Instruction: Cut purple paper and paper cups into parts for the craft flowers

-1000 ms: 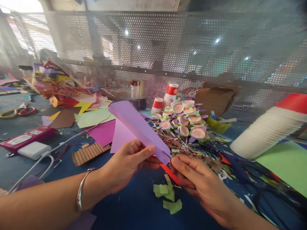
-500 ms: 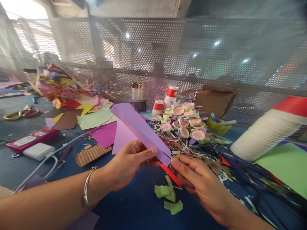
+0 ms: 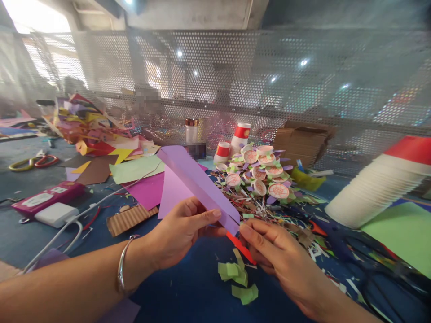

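L grip w/ long, smooth purple ppr

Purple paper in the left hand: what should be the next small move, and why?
Probably the left hand should press the purple paper tighter, because its thumb lies near the lower end, where the right hand has its fingers beside a thin dark line, so the sheet could shift. Blade or slit, I cannot tell.

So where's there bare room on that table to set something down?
Mainly the blue tabletop between the left hand and the green scraps; a smaller patch lies between the scissors and magenta box. Past the right hand it's crowded with discs and shreds.
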`<state>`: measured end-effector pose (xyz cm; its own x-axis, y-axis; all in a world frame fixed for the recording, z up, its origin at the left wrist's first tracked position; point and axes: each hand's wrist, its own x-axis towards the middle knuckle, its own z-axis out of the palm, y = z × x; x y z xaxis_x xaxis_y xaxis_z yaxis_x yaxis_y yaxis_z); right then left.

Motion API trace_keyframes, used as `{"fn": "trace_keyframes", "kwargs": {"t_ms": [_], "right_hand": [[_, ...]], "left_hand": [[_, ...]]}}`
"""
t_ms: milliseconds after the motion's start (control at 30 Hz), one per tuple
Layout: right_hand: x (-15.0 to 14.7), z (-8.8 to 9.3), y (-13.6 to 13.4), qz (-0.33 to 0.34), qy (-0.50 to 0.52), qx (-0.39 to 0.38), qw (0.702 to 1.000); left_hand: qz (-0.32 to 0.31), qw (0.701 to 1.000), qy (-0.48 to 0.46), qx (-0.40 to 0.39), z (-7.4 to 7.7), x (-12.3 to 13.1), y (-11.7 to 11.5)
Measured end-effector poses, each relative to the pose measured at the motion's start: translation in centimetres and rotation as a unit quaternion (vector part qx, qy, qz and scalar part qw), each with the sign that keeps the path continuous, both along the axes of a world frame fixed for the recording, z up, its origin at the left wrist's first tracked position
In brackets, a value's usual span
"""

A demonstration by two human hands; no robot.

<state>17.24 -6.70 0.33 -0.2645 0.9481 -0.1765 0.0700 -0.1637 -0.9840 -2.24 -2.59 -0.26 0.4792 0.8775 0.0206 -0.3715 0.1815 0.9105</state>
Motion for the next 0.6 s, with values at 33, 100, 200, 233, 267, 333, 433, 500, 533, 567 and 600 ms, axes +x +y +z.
{"fn": "trace_keyframes", "kwargs": {"t_ms": [33,100,200,233,267,333,433,500,533,567,600], "right_hand": [[-0.01,0.03,0.02,0.002,-0.001,0.001,1.000],[0.00,0.11,0.04,0.007,-0.005,0.007,1.000],[-0.02,0.25,0.02,0.004,-0.013,0.015,1.000],[-0.05,0.30,0.01,0.002,-0.012,0.015,1.000],[-0.08,0.36,-0.02,0.001,-0.008,0.013,1.000],[-0.14,0.48,-0.06,0.000,0.004,0.007,1.000],[-0.16,0.49,-0.06,-0.001,0.016,-0.002,1.000],[-0.15,0.34,-0.02,-0.005,0.022,-0.001,1.000],[-0.14,0.25,-0.01,-0.007,0.026,-0.001,1.000],[-0.15,0.15,-0.01,-0.009,0.031,-0.001,0.999],[-0.15,0.07,-0.02,-0.010,0.037,-0.002,0.999]], "left_hand": [[-0.001,1.000,0.003,0.003,0.08,-0.02,0.01],[-0.005,1.000,0.012,0.006,0.28,-0.07,0.00],[-0.006,1.000,0.021,0.006,0.56,-0.10,-0.11],[0.000,1.000,0.020,0.004,0.61,-0.08,-0.16],[0.007,1.000,0.017,0.002,0.62,-0.05,-0.19],[0.022,1.000,0.008,-0.002,0.54,0.02,-0.24],[0.034,0.999,-0.004,-0.004,0.24,0.15,-0.24],[0.033,0.999,-0.009,-0.004,0.05,0.23,-0.23],[0.031,0.999,-0.011,-0.006,-0.01,0.26,-0.23],[0.027,0.999,-0.014,-0.009,-0.05,0.30,-0.24],[0.023,1.000,-0.016,-0.011,-0.05,0.33,-0.27]]}}
